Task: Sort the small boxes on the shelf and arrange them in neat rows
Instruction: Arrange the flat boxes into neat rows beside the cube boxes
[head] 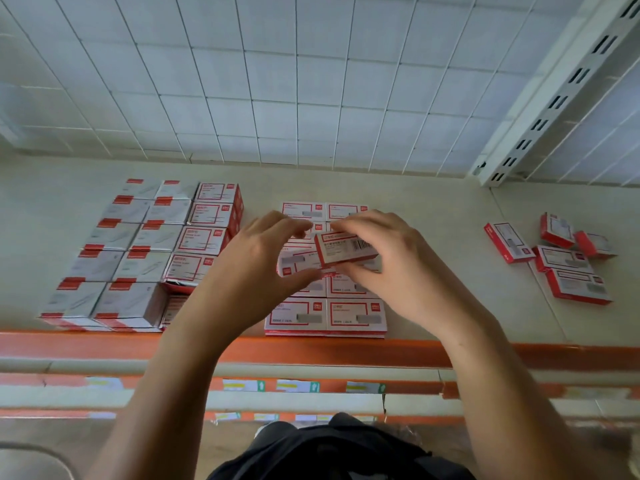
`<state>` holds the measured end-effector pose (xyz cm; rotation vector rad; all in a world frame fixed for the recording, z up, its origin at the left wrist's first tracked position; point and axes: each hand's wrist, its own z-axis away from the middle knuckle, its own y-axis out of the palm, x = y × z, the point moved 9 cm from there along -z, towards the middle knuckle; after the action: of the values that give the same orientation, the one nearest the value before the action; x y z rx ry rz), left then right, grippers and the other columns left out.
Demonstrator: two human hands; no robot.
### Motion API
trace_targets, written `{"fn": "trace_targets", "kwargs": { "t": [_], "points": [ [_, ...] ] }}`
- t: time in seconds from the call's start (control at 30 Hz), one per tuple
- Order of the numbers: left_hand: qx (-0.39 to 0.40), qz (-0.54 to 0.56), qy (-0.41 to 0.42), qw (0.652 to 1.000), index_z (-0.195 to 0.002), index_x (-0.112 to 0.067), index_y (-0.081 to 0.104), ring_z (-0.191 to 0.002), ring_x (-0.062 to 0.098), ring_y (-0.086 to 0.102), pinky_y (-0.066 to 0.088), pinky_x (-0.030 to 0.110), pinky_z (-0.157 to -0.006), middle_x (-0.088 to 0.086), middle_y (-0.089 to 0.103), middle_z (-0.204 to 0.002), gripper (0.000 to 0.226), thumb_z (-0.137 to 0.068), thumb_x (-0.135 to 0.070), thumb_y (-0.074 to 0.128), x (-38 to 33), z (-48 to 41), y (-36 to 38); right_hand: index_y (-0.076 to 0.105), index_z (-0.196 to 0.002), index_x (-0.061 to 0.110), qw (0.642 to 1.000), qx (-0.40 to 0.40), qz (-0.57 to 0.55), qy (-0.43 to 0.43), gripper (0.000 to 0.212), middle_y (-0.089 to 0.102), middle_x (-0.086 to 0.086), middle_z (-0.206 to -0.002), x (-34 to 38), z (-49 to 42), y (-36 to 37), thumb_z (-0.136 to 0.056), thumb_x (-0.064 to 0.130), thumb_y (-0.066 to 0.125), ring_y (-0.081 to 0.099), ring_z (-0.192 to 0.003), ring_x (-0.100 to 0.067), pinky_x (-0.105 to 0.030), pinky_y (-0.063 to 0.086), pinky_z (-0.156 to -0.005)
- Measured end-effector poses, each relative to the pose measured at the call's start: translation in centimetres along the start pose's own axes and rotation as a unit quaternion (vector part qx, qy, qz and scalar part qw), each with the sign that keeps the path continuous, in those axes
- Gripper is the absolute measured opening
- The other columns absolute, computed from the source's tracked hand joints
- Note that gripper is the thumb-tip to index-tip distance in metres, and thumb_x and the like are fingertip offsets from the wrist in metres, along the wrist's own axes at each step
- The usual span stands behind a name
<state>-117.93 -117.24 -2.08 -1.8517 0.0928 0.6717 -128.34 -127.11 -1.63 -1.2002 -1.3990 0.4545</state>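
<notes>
Our right hand (388, 258) pinches a small red-and-white cardboard box (346, 249), barcode up, and our left hand (256, 261) curls round its left end. We hold it just above the double row of matching boxes (325, 317) on the beige shelf (450, 237). Loose red boxes (561, 261) lie well apart to the right.

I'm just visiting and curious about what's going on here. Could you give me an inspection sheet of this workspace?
Surface: beige shelf with an orange front edge.
Job's things: held box with a barcode; middle block in two neat columns; left block in three columns.
Clutter: loose boxes scattered askew at the right.
Hands: right hand grips the held box; left hand pinches its left end.
Cables: nothing seen.
Surroundings: tiled wall behind; slotted upright at the right; price labels on a lower shelf edge.
</notes>
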Motion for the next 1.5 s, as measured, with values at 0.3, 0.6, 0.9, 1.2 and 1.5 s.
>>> {"fn": "trace_targets", "kwargs": {
  "t": [0.3, 0.6, 0.9, 1.2, 1.5],
  "points": [
    [-0.018, 0.067, 0.028, 0.997, -0.127, -0.019, 0.061, -0.086, -0.006, 0.055, 0.040, 0.005, -0.068, -0.015, 0.058, -0.103, 0.047, -0.083, -0.034, 0.068, 0.8, -0.1, -0.6, 0.058, -0.130, 0.022, 0.997, -0.024, -0.077, -0.008, 0.046, 0.059, 0.013, -0.128, -0.3, 0.3, -0.5, -0.086, 0.019, 0.071, 0.053, -0.119, 0.003, -0.015, 0.044, -0.101],
    [-0.047, 0.085, 0.033, 0.995, -0.136, -0.026, 0.048, -0.086, -0.007, 0.054, 0.040, 0.004, -0.069, -0.016, 0.056, -0.110, 0.063, -0.079, -0.031, 0.074, -0.5, -0.9, -0.6, 0.058, -0.125, 0.018, 0.980, -0.073, -0.174, 0.057, 0.033, 0.065, 0.017, -0.107, -1.7, 0.3, -0.5, -0.095, 0.031, 0.050, 0.063, -0.098, 0.002, -0.010, 0.051, -0.075],
    [-0.067, 0.073, 0.044, 0.994, -0.124, -0.013, 0.062, -0.079, -0.002, 0.056, 0.048, 0.008, -0.067, -0.007, 0.063, -0.103, 0.050, -0.080, -0.035, 0.070, -0.6, -1.4, -0.4, 0.061, -0.121, 0.009, 0.993, -0.091, -0.041, -0.057, 0.038, 0.057, -0.002, -0.130, -1.1, 0.4, -1.2, -0.085, 0.016, 0.073, 0.060, -0.110, -0.010, -0.027, 0.055, -0.091],
    [-0.061, 0.061, 0.039, 0.996, -0.130, -0.014, 0.058, -0.075, -0.005, 0.052, 0.042, 0.006, -0.063, -0.013, 0.058, -0.100, 0.062, -0.081, -0.051, 0.055, -0.4, -1.7, -0.3, 0.067, -0.112, 0.009, 0.991, -0.105, -0.006, -0.079, 0.030, 0.064, -0.001, -0.119, -1.5, -0.7, -1.5, -0.084, 0.020, 0.069, 0.058, -0.114, -0.013, -0.019, 0.047, -0.099],
    [-0.014, 0.032, 0.015, 0.999, -0.123, -0.020, 0.063, -0.077, 0.003, 0.055, 0.039, 0.009, -0.066, -0.011, 0.063, -0.103, 0.064, -0.078, -0.061, 0.044, 1.2, -1.6, 0.0, 0.068, -0.106, 0.011, 0.992, -0.123, -0.008, 0.011, 0.022, 0.066, 0.002, -0.114, -6.3, -3.7, -1.3, -0.085, 0.010, 0.073, 0.060, -0.104, -0.011, -0.023, 0.049, -0.094]
  ]
}}
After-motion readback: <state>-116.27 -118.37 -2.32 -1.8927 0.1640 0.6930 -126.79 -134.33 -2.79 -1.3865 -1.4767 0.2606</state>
